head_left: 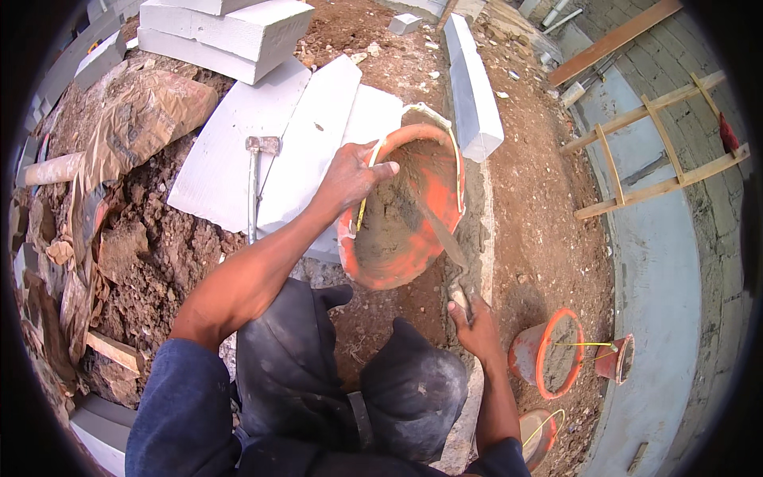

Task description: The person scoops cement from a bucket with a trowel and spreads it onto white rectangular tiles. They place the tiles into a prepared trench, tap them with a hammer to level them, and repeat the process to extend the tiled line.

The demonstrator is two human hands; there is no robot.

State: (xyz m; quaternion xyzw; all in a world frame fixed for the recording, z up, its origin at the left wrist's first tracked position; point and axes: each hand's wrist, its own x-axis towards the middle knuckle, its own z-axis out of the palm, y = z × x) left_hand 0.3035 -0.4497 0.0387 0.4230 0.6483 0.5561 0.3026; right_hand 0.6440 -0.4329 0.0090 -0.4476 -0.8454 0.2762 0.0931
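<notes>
An orange bucket [401, 274] with grey mortar [391, 211] inside is tilted in front of me, its mouth facing up toward me. My left hand [355, 176] grips the bucket's rim at the upper left, thumb over the edge. Low on the right, my right hand [474, 322] is closed round the handle of a trowel [442, 234]. The trowel's blade reaches over the bucket's right rim, its tip against the mortar. A pale rope handle [458, 171] hangs round the bucket's rim.
White blocks [226, 36] are stacked at far left, with slabs and a hammer [253, 187] before them. Blocks [471, 91] stand in line ahead. Right are an orange-rimmed mortar bucket [560, 358], a smaller bucket [616, 360] and a wooden ladder [660, 151] by the wall.
</notes>
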